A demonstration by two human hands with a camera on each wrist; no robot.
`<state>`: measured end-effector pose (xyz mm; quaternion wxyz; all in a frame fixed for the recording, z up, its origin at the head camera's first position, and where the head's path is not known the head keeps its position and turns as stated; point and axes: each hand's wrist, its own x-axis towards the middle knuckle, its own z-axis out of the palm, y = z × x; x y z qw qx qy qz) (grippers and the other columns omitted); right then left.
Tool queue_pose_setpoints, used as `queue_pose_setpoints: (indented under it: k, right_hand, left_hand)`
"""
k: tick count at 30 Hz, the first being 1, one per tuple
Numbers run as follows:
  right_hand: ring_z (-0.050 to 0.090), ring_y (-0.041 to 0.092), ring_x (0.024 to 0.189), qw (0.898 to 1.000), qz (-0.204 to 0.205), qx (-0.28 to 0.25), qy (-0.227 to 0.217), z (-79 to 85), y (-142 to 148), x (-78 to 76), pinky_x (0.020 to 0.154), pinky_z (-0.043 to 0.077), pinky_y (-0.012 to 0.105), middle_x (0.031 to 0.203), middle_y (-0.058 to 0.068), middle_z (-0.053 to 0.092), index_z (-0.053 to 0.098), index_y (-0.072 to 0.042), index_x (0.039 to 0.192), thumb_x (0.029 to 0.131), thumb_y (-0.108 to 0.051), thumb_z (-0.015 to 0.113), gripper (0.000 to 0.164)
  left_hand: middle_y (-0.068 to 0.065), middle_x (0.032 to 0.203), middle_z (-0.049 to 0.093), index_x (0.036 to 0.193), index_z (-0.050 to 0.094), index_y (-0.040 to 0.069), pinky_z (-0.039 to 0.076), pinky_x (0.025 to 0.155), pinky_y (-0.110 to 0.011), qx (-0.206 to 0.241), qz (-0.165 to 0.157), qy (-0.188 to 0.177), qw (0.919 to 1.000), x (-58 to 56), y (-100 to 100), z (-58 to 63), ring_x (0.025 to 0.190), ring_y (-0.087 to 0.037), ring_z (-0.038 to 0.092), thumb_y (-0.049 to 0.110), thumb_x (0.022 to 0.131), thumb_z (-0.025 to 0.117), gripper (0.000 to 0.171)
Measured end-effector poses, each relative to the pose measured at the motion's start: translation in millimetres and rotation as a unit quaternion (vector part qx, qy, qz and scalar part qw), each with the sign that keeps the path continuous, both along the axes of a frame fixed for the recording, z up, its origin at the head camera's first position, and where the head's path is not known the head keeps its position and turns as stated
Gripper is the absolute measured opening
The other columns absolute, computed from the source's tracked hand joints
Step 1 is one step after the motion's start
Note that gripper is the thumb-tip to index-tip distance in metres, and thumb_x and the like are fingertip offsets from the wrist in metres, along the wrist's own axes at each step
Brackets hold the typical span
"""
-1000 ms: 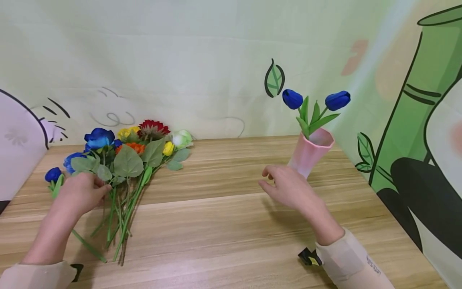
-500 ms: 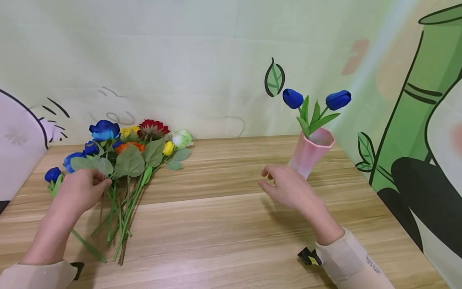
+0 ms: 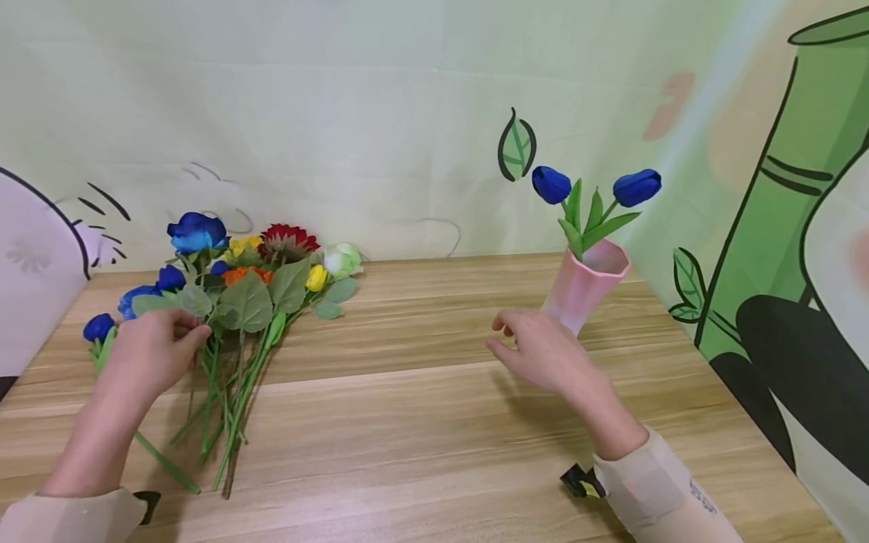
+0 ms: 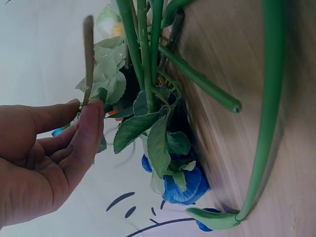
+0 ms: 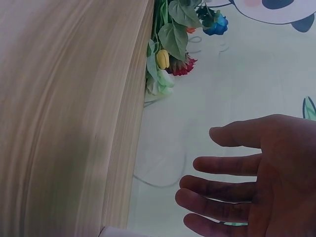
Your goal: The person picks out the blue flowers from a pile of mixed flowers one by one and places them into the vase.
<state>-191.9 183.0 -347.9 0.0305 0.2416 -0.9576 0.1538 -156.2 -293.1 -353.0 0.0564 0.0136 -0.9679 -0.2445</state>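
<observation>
My left hand [image 3: 152, 347] pinches a thin brownish stem [image 4: 88, 57] between thumb and fingertips. The stem belongs to a large blue rose [image 3: 197, 232], its bloom raised at the back of a pile of artificial flowers. Beside it in the head view lie a dark red flower [image 3: 288, 240], an orange one [image 3: 247, 276] and a yellow bud [image 3: 316, 278]. On the right, my right hand [image 3: 543, 351] hovers over the table with relaxed, spread fingers and holds nothing. Just behind it stands a pink vase [image 3: 584, 290] with two blue tulips [image 3: 637, 188] in it.
Green stems [image 3: 231, 422] of the pile point toward the table's front. A blue tulip [image 3: 99, 327] lies at the far left, beyond the left hand. Behind the wooden table [image 3: 407, 445] hangs a printed backdrop [image 3: 380, 136]. A white-green flower [image 3: 342, 260] ends the pile on the right.
My left hand has lifted slightly, and the blue rose has risen and shifted a little right, away from the blue flowers beside it. The right hand and vase have stayed put.
</observation>
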Motion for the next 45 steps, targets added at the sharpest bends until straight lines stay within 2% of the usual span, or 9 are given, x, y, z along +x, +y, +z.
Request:
queue_pose_setpoints:
  k: [4, 10, 12, 13, 16, 20, 28, 35, 45]
  right_hand:
    - [0.069, 0.027, 0.092, 1.0, -0.001, 0.002, -0.005, 1.7, -1, 0.2, 0.082, 0.057, 0.045, 0.102, 0.011, 0.073, 0.071, -0.002, 0.111, 0.098, -0.025, 0.069, 0.026]
    - [0.069, 0.027, 0.093, 1.0, 0.0, 0.007, -0.006, 2.8, -3, -0.3, 0.082, 0.057, 0.044, 0.102, 0.011, 0.073, 0.071, -0.002, 0.111, 0.098, -0.025, 0.069, 0.026]
    - [0.069, 0.027, 0.093, 1.0, 0.0, 0.007, -0.006, 2.9, -3, -0.5, 0.082, 0.057, 0.044, 0.103, 0.012, 0.073, 0.071, -0.002, 0.111, 0.098, -0.025, 0.069, 0.026]
    - [0.069, 0.027, 0.093, 1.0, 0.0, 0.008, -0.006, 2.9, -3, -0.5, 0.082, 0.057, 0.044, 0.103, 0.012, 0.073, 0.071, -0.002, 0.111, 0.098, -0.025, 0.069, 0.026]
    - [0.069, 0.027, 0.094, 1.0, 0.001, 0.008, -0.009, 3.0, -3, -0.9, 0.083, 0.057, 0.045, 0.104, 0.013, 0.073, 0.07, -0.002, 0.112, 0.099, -0.025, 0.069, 0.026]
    - [0.069, 0.028, 0.095, 1.0, 0.006, 0.009, -0.008, 3.1, -4, -1.3, 0.083, 0.056, 0.045, 0.104, 0.013, 0.073, 0.07, -0.002, 0.112, 0.099, -0.025, 0.068, 0.027]
    - [0.068, 0.026, 0.092, 1.0, 0.009, 0.004, -0.009, 1.8, -5, -0.8, 0.082, 0.056, 0.044, 0.101, 0.012, 0.073, 0.071, -0.002, 0.11, 0.099, -0.025, 0.069, 0.026]
    - [0.068, 0.027, 0.093, 1.0, 0.01, 0.002, -0.012, 2.4, -7, -0.3, 0.083, 0.056, 0.045, 0.101, 0.012, 0.073, 0.071, -0.002, 0.111, 0.098, -0.025, 0.069, 0.026]
    - [0.068, 0.028, 0.093, 1.0, 0.016, -0.007, -0.021, 1.9, -10, 0.9, 0.084, 0.056, 0.045, 0.101, 0.012, 0.072, 0.071, -0.002, 0.111, 0.098, -0.024, 0.069, 0.025]
  left_hand:
    - [-0.02, 0.084, 0.069, 0.105, 0.066, -0.014, 0.051, 0.062, -0.049, 0.002, -0.006, 0.009, 0.9999, -0.6, 3, 0.7, 0.072, -0.032, 0.064, 0.015, 0.103, 0.063, 0.03]
    - [-0.014, 0.082, 0.071, 0.108, 0.068, -0.012, 0.049, 0.058, -0.039, 0.003, -0.015, 0.022, 0.9996, 0.3, 10, 1.8, 0.067, -0.023, 0.063, 0.016, 0.104, 0.062, 0.029]
    - [-0.015, 0.084, 0.072, 0.109, 0.069, -0.011, 0.049, 0.061, -0.042, 0.002, -0.018, 0.029, 0.9994, 0.5, 13, 3.2, 0.067, -0.022, 0.064, 0.016, 0.103, 0.063, 0.029]
    - [-0.014, 0.083, 0.072, 0.109, 0.069, -0.011, 0.048, 0.066, -0.047, 0.003, -0.019, 0.03, 0.9994, 0.8, 15, 4.0, 0.067, -0.022, 0.064, 0.016, 0.103, 0.063, 0.028]
    - [-0.013, 0.082, 0.071, 0.109, 0.068, -0.011, 0.049, 0.066, -0.048, 0.012, -0.023, 0.025, 0.9993, 1.3, 20, 5.8, 0.067, -0.021, 0.064, 0.016, 0.103, 0.063, 0.028]
    - [-0.015, 0.084, 0.071, 0.111, 0.067, -0.012, 0.05, 0.056, -0.037, 0.027, -0.034, 0.015, 0.999, 1.4, 28, 6.2, 0.067, -0.02, 0.063, 0.015, 0.105, 0.061, 0.028]
    - [-0.02, 0.095, 0.072, 0.114, 0.067, -0.01, 0.051, 0.059, -0.035, 0.039, -0.047, 0.019, 0.998, 2.0, 43, 8.0, 0.07, -0.02, 0.064, 0.015, 0.105, 0.06, 0.028]
    - [-0.019, 0.097, 0.072, 0.117, 0.066, -0.009, 0.054, 0.061, -0.033, 0.075, -0.058, 0.012, 0.9954, 5.2, 59, 14.2, 0.072, -0.02, 0.068, 0.015, 0.105, 0.061, 0.028]
    - [-0.008, 0.09, 0.073, 0.114, 0.068, -0.004, 0.053, 0.062, -0.033, 0.102, -0.091, 0.017, 0.9904, 7.7, 78, 18.4, 0.073, -0.019, 0.068, 0.016, 0.104, 0.062, 0.023]
